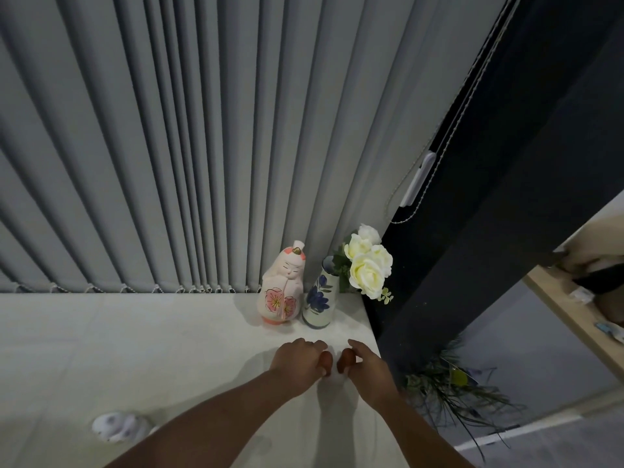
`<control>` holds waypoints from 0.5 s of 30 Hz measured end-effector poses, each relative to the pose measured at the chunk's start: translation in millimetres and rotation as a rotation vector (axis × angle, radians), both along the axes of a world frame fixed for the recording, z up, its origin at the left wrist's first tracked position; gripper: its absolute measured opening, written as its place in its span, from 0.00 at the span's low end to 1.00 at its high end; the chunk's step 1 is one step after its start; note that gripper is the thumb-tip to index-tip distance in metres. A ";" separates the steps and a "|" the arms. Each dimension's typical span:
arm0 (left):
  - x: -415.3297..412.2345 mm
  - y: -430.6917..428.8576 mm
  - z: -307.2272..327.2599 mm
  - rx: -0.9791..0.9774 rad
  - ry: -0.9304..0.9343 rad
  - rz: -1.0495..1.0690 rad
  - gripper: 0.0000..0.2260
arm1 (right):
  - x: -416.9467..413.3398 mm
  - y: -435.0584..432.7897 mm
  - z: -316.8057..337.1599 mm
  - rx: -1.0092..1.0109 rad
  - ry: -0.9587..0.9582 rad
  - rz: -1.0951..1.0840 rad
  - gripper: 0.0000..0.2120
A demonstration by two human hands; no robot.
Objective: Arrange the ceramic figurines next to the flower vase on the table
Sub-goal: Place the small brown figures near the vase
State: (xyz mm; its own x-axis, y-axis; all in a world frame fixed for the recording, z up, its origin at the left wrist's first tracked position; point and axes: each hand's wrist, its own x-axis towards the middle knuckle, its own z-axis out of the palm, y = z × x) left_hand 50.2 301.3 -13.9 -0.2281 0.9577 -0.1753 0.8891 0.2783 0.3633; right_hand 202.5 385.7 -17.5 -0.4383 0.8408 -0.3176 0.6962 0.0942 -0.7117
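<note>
A: From the head view, we are seeing both hands meeting near the table's (135, 332) right edge, just in front of the flower vase (319, 298). Why so close together?

B: We are judging that they are steadying something small between them. The left hand (299, 361) and the right hand (366, 366) are each curling around a reddish-brown rounded thing (346, 361), though the fingers are covering most of it, so it may be one small figurine with two lobes or two separate pieces; we cannot tell which.

A: And the grip?

B: Both hands are cupping rather than clenching, fingertips pressing on that brown shape, which is sitting low, near or on the tabletop.

A: The pink doll figurine (282, 292) is already standing upright, touching or just beside the vase on its left (sensible, since the vase is hugging the corner by the blinds (169, 146)).

B: It is looking glossy and pale, with pink blossoms painted on the robe. The vase is carrying blue flowers on white glaze and holding cream roses (366, 265).

A: One white spotted figurine (118, 427) is lying well apart, near the front edge beside the left forearm, not yet arranged.
</note>
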 end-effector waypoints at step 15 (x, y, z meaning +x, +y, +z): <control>-33.3 -77.3 8.4 0.058 -0.115 0.085 0.22 | -2.6 -61.4 36.8 0.298 -0.010 0.224 0.15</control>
State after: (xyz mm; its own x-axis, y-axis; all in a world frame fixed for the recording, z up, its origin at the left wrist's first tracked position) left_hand 16.9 224.1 -5.5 -0.2909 0.9450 -0.1496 0.8148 0.3266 0.4790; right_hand 199.9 324.3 19.3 -0.6199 0.7807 -0.0786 0.6419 0.4469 -0.6231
